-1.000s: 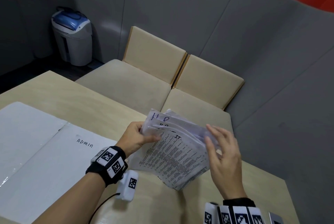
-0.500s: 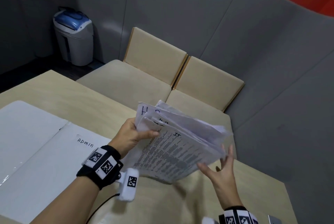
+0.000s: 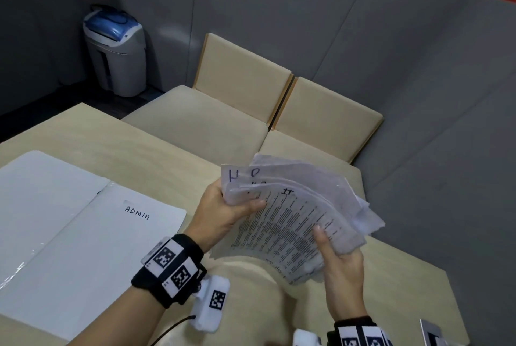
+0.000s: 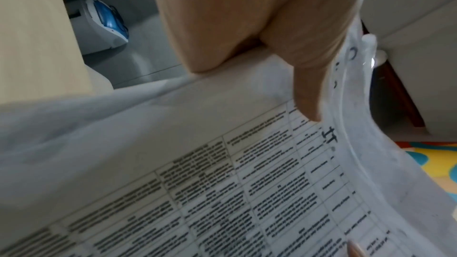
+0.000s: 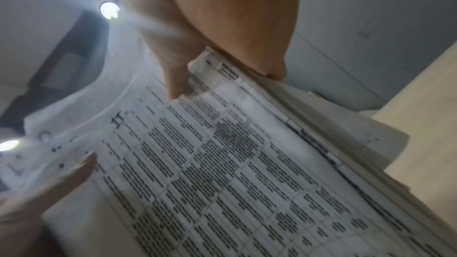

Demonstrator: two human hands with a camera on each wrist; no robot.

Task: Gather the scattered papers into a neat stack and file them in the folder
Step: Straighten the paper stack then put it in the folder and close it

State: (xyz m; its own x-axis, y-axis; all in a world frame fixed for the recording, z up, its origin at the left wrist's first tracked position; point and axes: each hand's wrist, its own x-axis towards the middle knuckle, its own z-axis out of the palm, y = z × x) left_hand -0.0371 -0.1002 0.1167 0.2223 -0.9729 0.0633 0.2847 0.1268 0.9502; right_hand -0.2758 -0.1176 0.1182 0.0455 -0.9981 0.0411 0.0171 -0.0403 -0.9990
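Note:
A loose stack of printed papers hangs in the air above the table's right part, fanned and bent, its top sheet covered in table text. My left hand grips the stack's upper left corner, thumb on top. My right hand holds the lower right edge, thumb pressed on the top sheet. The open white folder, marked "ADMIN", lies flat on the table to the left. In the left wrist view my thumb lies on the papers; the right wrist view shows the papers pinched at their edge.
The light wooden table ends close behind and right of the papers. Beige seat cushions and grey padded walls stand beyond it. A white and blue bin sits on the floor at the far left.
The stack first rose and tilted in my left hand. My right hand dropped from the stack's right side to below it, then took hold of the lower right edge.

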